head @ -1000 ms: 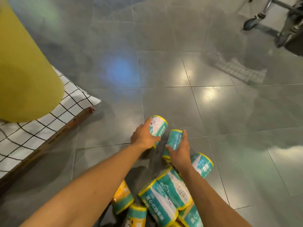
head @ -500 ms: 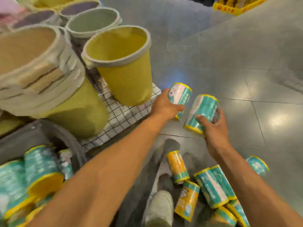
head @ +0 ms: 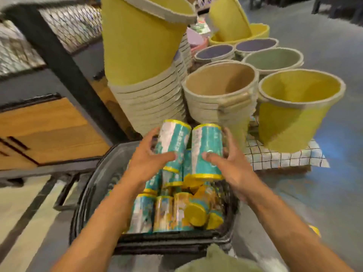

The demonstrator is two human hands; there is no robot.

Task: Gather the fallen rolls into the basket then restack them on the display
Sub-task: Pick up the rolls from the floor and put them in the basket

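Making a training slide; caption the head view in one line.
Left hand holds one teal roll, right hand a second teal roll, above the black basket packed with rolls.

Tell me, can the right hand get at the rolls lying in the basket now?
Probably not yet: the right hand grips a teal roll. The basket is open on top, so the way to its rolls looks free.

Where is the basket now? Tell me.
In the head view the basket sits low and centre, full of rolls, right under two more gripped by the left hand and right hand; stacked bins stand just beyond.
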